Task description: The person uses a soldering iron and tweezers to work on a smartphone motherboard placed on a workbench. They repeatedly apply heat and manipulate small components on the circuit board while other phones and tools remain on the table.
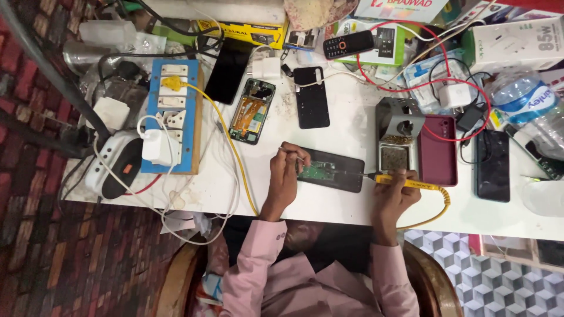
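Observation:
An opened phone (329, 171) with a green circuit board showing lies on the white table (329, 202) in front of me. My left hand (285, 176) pinches thin metal tweezers (294, 154) whose tips rest at the board's left end. My right hand (395, 196) grips a yellow-handled soldering iron (405, 182), its dark tip pointing left at the phone's right edge. A yellow cord curls from the iron's handle off to the right.
A grey soldering-iron stand (398, 141) and a maroon phone case (440, 149) sit just behind my right hand. A second opened phone (252, 110), black phones (311, 97), a blue socket board (172, 114), chargers, cables and a water bottle (526, 97) crowd the table.

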